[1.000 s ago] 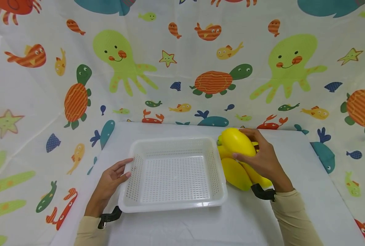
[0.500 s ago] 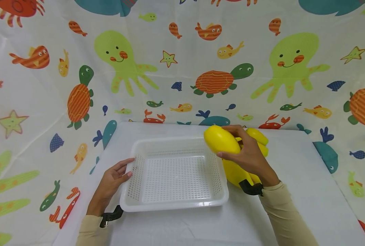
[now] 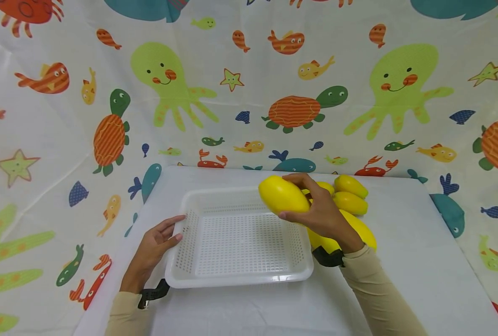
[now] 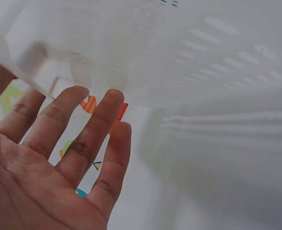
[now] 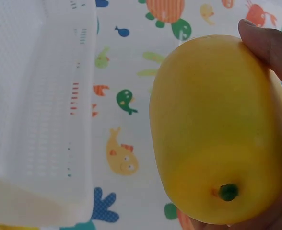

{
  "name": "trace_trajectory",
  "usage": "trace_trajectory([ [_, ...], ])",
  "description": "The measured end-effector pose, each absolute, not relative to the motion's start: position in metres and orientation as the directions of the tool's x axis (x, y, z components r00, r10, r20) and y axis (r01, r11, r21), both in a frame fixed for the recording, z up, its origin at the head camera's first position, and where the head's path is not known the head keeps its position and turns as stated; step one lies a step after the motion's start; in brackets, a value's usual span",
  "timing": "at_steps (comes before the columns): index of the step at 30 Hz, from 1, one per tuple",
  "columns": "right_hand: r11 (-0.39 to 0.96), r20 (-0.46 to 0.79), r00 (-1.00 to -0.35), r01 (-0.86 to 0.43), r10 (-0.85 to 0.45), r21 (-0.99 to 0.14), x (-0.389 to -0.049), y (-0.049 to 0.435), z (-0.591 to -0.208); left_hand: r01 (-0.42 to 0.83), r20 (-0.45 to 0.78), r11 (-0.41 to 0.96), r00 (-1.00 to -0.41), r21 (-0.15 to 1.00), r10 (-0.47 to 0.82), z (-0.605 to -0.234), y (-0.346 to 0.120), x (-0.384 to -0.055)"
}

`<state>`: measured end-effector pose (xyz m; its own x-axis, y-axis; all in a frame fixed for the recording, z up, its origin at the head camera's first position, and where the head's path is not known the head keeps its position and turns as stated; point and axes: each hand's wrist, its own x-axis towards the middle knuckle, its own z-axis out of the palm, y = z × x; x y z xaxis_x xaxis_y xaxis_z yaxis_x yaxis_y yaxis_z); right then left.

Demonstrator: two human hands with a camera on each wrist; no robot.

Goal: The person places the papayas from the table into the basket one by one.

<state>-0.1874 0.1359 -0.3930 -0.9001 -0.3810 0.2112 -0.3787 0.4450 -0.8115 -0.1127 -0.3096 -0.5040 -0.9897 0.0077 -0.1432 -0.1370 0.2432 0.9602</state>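
My right hand (image 3: pixel 322 207) grips a large, smooth yellow mango (image 3: pixel 283 194) above the right rear rim of a white perforated plastic basket (image 3: pixel 238 283). The right wrist view shows the mango's rounded body and small green stem stub (image 5: pixel 228 192), with the thumb along one side. At the basket's left rim my left hand (image 3: pixel 156 245) holds on, its thumb over the edge. Its other fingers (image 4: pixel 86 143) extend loosely below the rim, outside the wall. The visible inside of the basket holds nothing.
Several yellow fruits lie right of the basket, among them two smaller ones (image 3: pixel 350 203) behind and a large one (image 3: pixel 360 228) partly hidden by my right forearm. A sea-animal patterned sheet (image 3: pixel 249 107) hangs behind the white-covered table (image 3: pixel 417 261).
My right hand has carried the mango leftward from the pile to over the basket's edge, uncovering more yellow fruits. The left hand has stayed at the left rim.
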Motion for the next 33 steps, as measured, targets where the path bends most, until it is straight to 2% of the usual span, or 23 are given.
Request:
trace_trajectory([
  [24, 0.330, 0.207, -0.795, -0.452, -0.570, -0.828, -0.189, 0.084, -0.395, -0.133, -0.140, 0.230, -0.990, 0.964, 0.014, -0.504, -0.310, -0.115],
  [33, 0.301, 0.159, -0.751, -0.436, -0.640, -0.848, -0.189, 0.063, -0.397, -0.126, -0.134, 0.208, -0.991, 0.970, 0.024, -0.504, -0.311, -0.114],
])
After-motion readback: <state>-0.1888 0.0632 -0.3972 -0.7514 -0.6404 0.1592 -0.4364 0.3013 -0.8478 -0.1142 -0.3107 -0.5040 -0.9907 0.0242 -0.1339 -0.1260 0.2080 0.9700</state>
